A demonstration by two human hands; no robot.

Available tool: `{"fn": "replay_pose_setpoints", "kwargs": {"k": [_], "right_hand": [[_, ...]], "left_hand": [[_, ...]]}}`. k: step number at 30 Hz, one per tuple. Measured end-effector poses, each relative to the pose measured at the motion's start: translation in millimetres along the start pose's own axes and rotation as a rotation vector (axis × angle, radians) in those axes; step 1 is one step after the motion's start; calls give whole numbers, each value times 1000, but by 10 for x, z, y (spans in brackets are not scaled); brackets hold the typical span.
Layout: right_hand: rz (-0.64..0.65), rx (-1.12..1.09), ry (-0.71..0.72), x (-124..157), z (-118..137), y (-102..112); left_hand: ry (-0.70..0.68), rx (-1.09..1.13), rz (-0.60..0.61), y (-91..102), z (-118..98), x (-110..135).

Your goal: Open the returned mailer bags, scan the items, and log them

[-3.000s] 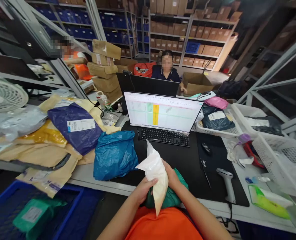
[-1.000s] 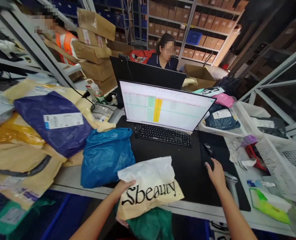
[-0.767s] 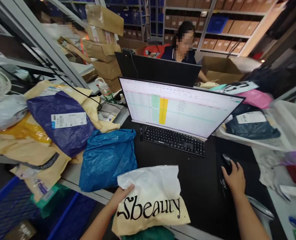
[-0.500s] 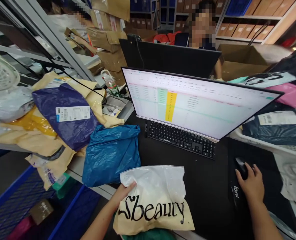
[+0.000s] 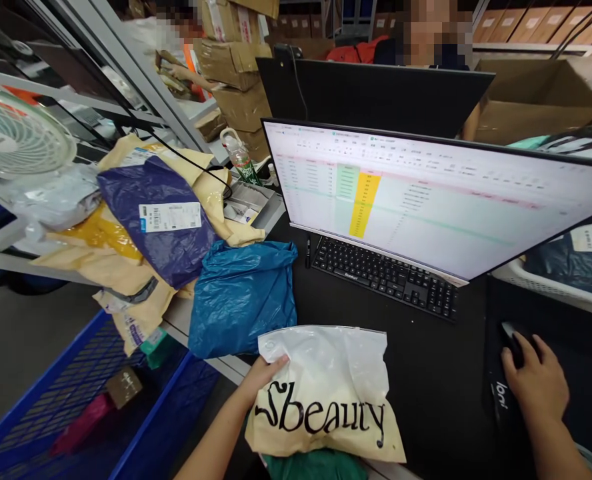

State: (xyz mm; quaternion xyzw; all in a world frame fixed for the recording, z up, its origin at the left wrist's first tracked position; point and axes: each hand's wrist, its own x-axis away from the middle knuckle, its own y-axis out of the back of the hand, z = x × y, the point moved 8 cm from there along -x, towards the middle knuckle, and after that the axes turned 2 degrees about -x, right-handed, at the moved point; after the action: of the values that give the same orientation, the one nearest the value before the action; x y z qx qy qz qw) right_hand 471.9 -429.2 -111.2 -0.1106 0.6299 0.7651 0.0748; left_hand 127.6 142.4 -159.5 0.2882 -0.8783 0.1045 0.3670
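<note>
My left hand (image 5: 265,375) grips the left edge of a cream and white plastic mailer bag (image 5: 333,380) with black "beauty" lettering, thumb on top and the other fingers hidden beneath. Under the bag's lower edge shows a dark green package (image 5: 321,465). Over on the right, my right hand (image 5: 540,379) lies curled over a black computer mouse (image 5: 511,335) on a dark mouse pad (image 5: 576,347). A lit monitor (image 5: 426,207) showing a spreadsheet stands behind a black keyboard (image 5: 381,275). Beside the held bag lies a blue plastic mailer (image 5: 246,300).
Packages, including a purple mailer (image 5: 161,247) with a label, pile up at the left near a white fan (image 5: 21,133). A blue crate (image 5: 41,407) sits below. At the right is a white basket (image 5: 551,287). Another person (image 5: 433,50) is behind a second monitor (image 5: 376,93).
The whole view has shifted, so the desk items appear farther right and slightly higher. My left hand still has the mailer bag and my right hand stays on the mouse.
</note>
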Motion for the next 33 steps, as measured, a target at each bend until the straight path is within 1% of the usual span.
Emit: {"fn": "replay_pose_setpoints", "kwargs": {"k": [4, 10, 15, 18, 22, 27, 30, 33], "right_hand": [[10, 12, -11, -7, 6, -9], [22, 26, 0, -2, -6, -44], [-8, 1, -8, -17, -50, -72], [-31, -17, -11, -40, -63, -68], [-35, -40, -43, -59, -95, -62], [-28, -55, -50, -57, -99, -57], [-28, -55, -44, -51, -82, -47], [-25, -37, -41, -42, -67, -35]], "left_hand": [[-26, -7, 8, 13, 1, -6], [-27, 23, -3, 18, -17, 16], [15, 44, -7, 19, 19, 31], [33, 7, -10, 32, 36, 22], [15, -55, 1, 34, 21, -12], [51, -42, -14, 25, 15, -12], [48, -43, 0, 1, -12, 0], [42, -53, -23, 10, -26, 9]]}}
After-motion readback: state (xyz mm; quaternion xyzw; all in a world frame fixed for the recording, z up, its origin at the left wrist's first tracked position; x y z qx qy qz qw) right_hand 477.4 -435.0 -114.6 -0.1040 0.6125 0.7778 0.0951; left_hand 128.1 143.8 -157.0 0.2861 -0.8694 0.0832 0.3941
